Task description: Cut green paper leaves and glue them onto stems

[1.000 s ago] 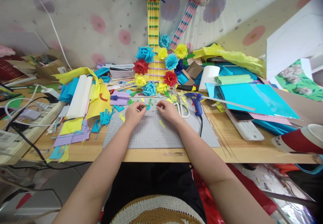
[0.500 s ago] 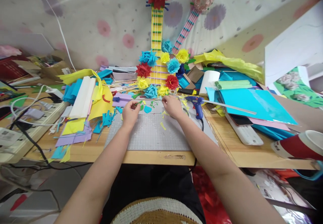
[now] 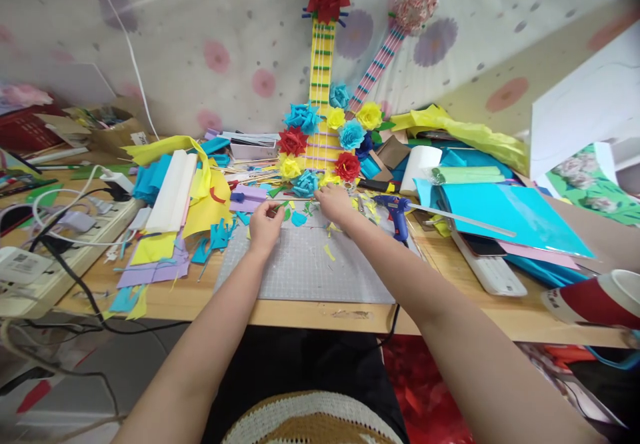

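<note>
My left hand (image 3: 265,227) hovers over the back left of the grey cutting mat (image 3: 305,277), thumb and fingers pinched on a small green paper piece (image 3: 281,207). My right hand (image 3: 334,204) reaches to the mat's back edge, just in front of a blue paper flower (image 3: 305,183). Its fingers are bent together, and what they hold is hidden. A thin pale stick runs between both hands; whether either grips it I cannot tell. Beyond them a yellow paper guitar (image 3: 321,84) leans upright, decorated with paper flowers. A blue glue gun (image 3: 399,216) lies right of my right hand.
Yellow, blue and purple paper scraps (image 3: 155,257) lie left of the mat, beside a power strip (image 3: 95,251) with cables. At right are a blue paper pack (image 3: 510,214), a white box (image 3: 493,267) and a red-and-white cup (image 3: 590,297) near the table edge.
My right hand has moved slightly left, toward the blue flower and my left hand. My left hand stays near the same spot, still pinching. The whole view has shifted a little.
</note>
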`<state>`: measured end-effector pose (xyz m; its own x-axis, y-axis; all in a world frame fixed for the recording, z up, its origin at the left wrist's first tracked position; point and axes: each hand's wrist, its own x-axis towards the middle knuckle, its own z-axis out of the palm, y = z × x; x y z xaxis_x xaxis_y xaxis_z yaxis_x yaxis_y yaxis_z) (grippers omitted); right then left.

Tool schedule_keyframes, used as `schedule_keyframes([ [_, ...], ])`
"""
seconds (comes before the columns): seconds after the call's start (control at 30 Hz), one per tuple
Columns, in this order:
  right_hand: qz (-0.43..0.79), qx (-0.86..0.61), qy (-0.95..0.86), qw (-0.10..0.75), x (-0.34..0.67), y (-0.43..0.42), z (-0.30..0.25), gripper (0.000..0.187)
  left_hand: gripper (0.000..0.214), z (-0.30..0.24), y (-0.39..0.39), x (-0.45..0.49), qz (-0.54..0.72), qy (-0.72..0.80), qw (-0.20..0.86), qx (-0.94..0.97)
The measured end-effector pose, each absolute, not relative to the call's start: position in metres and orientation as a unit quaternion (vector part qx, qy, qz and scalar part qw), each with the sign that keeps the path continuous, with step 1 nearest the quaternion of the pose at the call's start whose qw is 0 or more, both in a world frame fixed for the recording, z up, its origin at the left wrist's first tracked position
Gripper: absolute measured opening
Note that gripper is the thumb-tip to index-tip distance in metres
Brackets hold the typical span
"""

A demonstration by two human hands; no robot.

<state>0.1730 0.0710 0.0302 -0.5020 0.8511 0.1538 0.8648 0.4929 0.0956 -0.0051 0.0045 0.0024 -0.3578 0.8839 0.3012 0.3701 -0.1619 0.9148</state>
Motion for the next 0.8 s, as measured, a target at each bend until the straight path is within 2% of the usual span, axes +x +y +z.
schedule_keyframes([
  [0.27,-0.188,-0.458,-0.867,0.058,0.168,0.062,0.076,0.027,0.012,0.001,0.008,-0.008,0.635,0.575,0.2,0.476],
  [0.43,-0.177,-0.571,-0.802,0.017,0.182,0.06,0.107,0.026,0.01,0.002,0.006,-0.005,0.599,0.575,0.234,0.505],
  [0.67,-0.195,-0.605,-0.771,-0.037,0.224,0.071,0.136,0.022,0.011,0.004,0.003,-0.003,0.588,0.574,0.244,0.515],
  [0.8,-0.109,-0.674,-0.722,-0.113,0.265,0.097,0.14,0.013,0.011,0.003,0.004,-0.003,0.588,0.575,0.249,0.512],
])
